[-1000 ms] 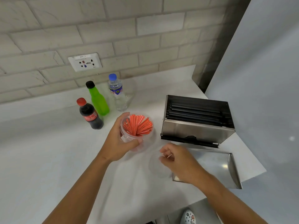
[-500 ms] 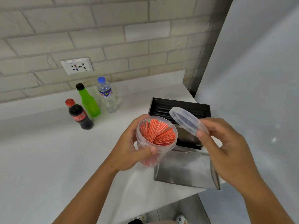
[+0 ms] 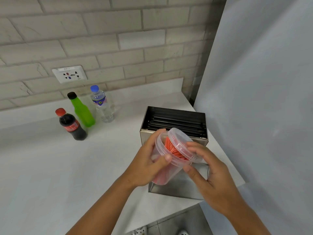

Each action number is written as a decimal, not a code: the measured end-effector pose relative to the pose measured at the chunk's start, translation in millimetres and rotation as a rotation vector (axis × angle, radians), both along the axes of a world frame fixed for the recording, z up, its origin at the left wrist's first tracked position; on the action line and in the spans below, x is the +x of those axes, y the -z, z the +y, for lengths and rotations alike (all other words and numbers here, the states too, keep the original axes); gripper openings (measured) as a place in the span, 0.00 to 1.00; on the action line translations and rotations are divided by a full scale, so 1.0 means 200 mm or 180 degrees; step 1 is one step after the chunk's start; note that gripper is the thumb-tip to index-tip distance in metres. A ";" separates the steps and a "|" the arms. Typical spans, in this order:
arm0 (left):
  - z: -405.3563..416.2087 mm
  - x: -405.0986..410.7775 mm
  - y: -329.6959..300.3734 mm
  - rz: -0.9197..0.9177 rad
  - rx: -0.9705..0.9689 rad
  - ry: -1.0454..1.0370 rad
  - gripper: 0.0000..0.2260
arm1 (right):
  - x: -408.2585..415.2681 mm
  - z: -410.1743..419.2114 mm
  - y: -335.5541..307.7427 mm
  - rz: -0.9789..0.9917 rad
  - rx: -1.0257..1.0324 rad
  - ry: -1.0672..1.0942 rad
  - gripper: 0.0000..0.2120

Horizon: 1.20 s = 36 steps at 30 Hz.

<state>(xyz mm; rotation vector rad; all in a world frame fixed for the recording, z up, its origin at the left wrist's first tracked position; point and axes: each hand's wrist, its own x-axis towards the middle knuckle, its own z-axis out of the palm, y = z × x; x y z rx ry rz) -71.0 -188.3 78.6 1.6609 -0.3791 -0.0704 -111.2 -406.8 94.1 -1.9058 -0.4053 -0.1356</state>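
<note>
My left hand (image 3: 145, 167) grips a clear plastic tub (image 3: 165, 173) packed with red sticks (image 3: 171, 147), lifted off the counter and tilted to the right. My right hand (image 3: 208, 172) holds the clear round lid (image 3: 180, 141) by its right edge and sets it at a slant over the tub's mouth. The lid's left side stands above the rim, so the mouth is partly uncovered. Both hands hover in front of a steel dispenser box (image 3: 174, 123) holding black straws.
The dispenser's steel lid (image 3: 179, 189) lies on the white counter (image 3: 50, 167) under my hands, near the counter's front right edge. A cola bottle (image 3: 72, 124), a green bottle (image 3: 81, 110) and a water bottle (image 3: 101, 104) stand at the back left, below a wall socket (image 3: 69, 74).
My left hand lifted the tub off the counter. My right hand picked up the clear lid from the counter and brought it onto the tub's mouth.
</note>
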 end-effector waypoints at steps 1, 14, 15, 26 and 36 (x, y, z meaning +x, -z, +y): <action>-0.01 0.00 0.00 0.0004 0.0027 0.0022 0.35 | 0.00 0.00 0.00 -0.0003 0.0011 -0.0024 0.20; -0.03 0.00 0.00 0.0198 0.0240 0.0062 0.37 | 0.03 0.00 0.01 0.0036 0.0070 -0.0109 0.23; -0.04 0.00 -0.01 0.0186 0.0270 0.0077 0.37 | 0.03 0.00 0.01 0.0042 0.0075 -0.0097 0.23; -0.05 0.03 -0.09 0.0179 0.0197 -0.0003 0.29 | 0.05 0.03 -0.03 0.0018 0.0175 0.0031 0.21; -0.06 0.06 -0.06 0.0264 0.0162 -0.0086 0.33 | 0.09 0.02 -0.01 0.0052 0.0251 0.0114 0.23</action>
